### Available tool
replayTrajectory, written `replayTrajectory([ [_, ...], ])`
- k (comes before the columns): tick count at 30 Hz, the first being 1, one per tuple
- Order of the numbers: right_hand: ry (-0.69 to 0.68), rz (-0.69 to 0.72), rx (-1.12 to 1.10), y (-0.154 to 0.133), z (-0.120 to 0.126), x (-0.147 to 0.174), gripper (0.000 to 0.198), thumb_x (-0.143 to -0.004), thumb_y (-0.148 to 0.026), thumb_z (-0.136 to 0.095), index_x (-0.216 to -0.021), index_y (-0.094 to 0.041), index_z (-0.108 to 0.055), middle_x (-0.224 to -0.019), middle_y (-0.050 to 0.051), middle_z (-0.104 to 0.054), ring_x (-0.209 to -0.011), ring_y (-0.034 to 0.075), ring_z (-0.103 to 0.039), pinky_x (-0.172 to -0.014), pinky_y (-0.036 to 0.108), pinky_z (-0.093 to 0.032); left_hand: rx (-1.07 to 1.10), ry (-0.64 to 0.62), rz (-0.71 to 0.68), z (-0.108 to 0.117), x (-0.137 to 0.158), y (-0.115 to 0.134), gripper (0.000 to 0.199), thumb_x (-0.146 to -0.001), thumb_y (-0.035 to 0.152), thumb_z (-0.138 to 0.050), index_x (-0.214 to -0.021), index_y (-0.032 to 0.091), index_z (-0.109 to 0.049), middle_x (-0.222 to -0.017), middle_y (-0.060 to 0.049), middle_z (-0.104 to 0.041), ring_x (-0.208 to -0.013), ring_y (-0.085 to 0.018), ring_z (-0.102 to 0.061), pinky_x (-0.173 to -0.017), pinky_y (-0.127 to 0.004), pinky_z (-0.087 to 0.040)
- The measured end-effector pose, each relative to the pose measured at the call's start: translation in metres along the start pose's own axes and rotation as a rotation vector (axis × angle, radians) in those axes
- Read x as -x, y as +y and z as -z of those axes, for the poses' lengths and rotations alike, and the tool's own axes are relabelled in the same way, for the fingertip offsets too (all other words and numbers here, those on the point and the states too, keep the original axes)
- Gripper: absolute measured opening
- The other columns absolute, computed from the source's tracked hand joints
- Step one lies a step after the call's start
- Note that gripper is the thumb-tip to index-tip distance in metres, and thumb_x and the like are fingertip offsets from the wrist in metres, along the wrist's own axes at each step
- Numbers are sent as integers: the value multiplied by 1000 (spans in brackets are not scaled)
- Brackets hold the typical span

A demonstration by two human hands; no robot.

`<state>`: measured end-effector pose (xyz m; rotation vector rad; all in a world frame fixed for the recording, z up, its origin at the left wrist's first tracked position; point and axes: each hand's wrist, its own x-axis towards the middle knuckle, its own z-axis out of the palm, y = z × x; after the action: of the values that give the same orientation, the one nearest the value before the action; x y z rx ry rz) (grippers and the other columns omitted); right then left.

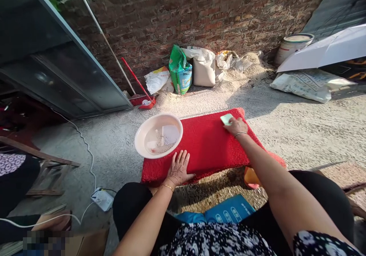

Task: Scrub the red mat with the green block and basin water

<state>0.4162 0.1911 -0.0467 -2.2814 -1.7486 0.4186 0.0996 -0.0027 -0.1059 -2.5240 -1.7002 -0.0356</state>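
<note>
- Head view, all places taken from the basin (139, 134): it sits on the left end of the red cloth (210, 143), with what looks like water inside; its left side appears to overhang.
- Right hand (238, 127): fingers closed about a pale green block (226, 119), held flat on the cloth, right of the basin and well apart from it. Whether sponge, soap or brush, I cannot tell from where I stand.
- Left hand (177, 168): palm down, fingers a little apart, gripping nothing; on the cloth's near edge, just to the near side of the basin.
- Step in hand, in my judgement: working the block over the cloth.
- Recommended: full face of the block down, even pressure, overlapping strokes toward the basin; left hand firm so the cloth does not creep or ruck.
- Hazard, as I judge it: a tugged cloth could shift the basin and spill it. Strokes should stop short of its rim.
</note>
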Motion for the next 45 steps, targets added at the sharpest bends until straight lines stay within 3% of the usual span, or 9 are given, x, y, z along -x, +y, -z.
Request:
replayTrajectory([
  [4,61,-215,-30,52,26,-8,50,-76,-52,-60,-114,-21,-61,-119,18,-49,-98,30,-56,-84,41,-41,16,24,-10,-2,1,0,94,-72,69,-53,-145,15,-28,-153,-13,-25,-142,-30,-17,-116,-51,-10],
  [7,87,-207,-36,46,25,-2,47,-77,-52,-58,-112,-21,-61,-118,17,-49,-98,29,-56,-83,40,-41,17,36,-12,-2,1,0,94,-73,70,-51,-145,14,-28,-153,-14,-25,-142,-30,-17,-116,-50,-10],
  [17,-55,413,17,-141,-47,38,45,-80,-56,-53,-114,-27,-60,-113,10,-52,-98,23,-55,-84,32,-38,-9,7,-24,0,2,-1,95,-74,74,-47,-145,13,-27,-153,-15,-24,-142,-32,-17,-115,-52,-10],
  [21,-110,502,79,-165,-55,36,44,-82,-52,-53,-117,-26,-57,-119,11,-50,-104,24,-52,-88,34,-35,-34,29,-37,1,3,-1,96,-72,73,-48,-144,12,-29,-152,-16,-25,-141,-32,-17,-115,-52,-10],
  [25,-111,333,97,-121,-39,2,50,-79,-56,-55,-118,-26,-57,-116,12,-51,-101,26,-54,-87,37,-37,-45,38,-39,4,2,0,96,-73,75,-46,-144,12,-28,-152,-15,-26,-142,-30,-18,-115,-52,-12],
  [32,69,-114,40,25,17,-51,51,-74,-55,-62,-112,-21,-62,-111,17,-51,-96,33,-56,-81,48,-43,2,15,-29,2,1,0,96,-73,75,-46,-145,14,-29,-152,-15,-25,-142,-30,-18,-115,-51,-10],
  [36,129,-262,-17,52,27,-45,50,-74,-55,-61,-109,-18,-63,-112,19,-50,-94,32,-57,-79,49,-44,4,18,-22,-2,1,0,96,-72,74,-49,-144,13,-29,-153,-15,-24,-142,-30,-17,-116,-51,-7],
  [40,105,-135,-55,2,4,0,49,-72,-61,-60,-106,-26,-64,-108,11,-53,-88,25,-59,-76,38,-45,-2,17,-22,-4,1,-1,97,-72,73,-50,-145,13,-28,-153,-15,-23,-142,-30,-16,-116,-51,-6],
  [45,-51,296,-35,-103,-45,86,44,-75,-58,-59,-107,-29,-63,-105,7,-54,-85,19,-60,-72,28,-42,-8,3,-15,-5,1,-3,99,-72,77,-46,-145,13,-26,-153,-15,-23,-142,-31,-15,-115,-52,-8],
])
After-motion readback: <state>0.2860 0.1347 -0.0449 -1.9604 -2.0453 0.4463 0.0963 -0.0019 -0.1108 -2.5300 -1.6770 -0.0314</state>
